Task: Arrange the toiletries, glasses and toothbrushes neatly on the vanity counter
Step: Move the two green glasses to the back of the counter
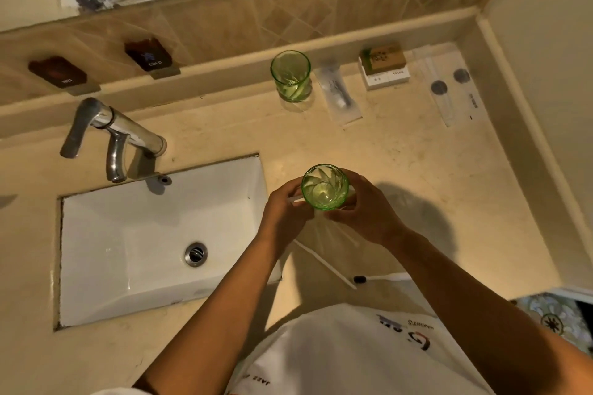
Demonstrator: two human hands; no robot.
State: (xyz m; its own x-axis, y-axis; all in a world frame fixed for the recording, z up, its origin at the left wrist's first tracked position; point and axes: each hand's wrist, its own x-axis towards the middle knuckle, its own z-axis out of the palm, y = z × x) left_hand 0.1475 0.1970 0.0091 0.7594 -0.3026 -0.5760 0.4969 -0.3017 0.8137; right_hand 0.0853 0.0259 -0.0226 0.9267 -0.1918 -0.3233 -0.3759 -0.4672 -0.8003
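So, I count two green glasses: one (325, 187) sits between my hands just right of the sink (160, 234), the other (291, 75) stands upright at the back ledge. My left hand (287, 208) and right hand (365, 208) both curl their fingers round the near glass. Beside the far glass lies one clear packet (338, 94), then one small box stack (383, 66), its print too small to read, then two long sachets (449, 86) near the corner. Two dark wall plates read "HOT" (57, 72) and "COLD" (148, 54). One faucet (112, 135) stands behind the sink. A thin white stick (324, 263) lies on the counter (417, 154) below my hands.
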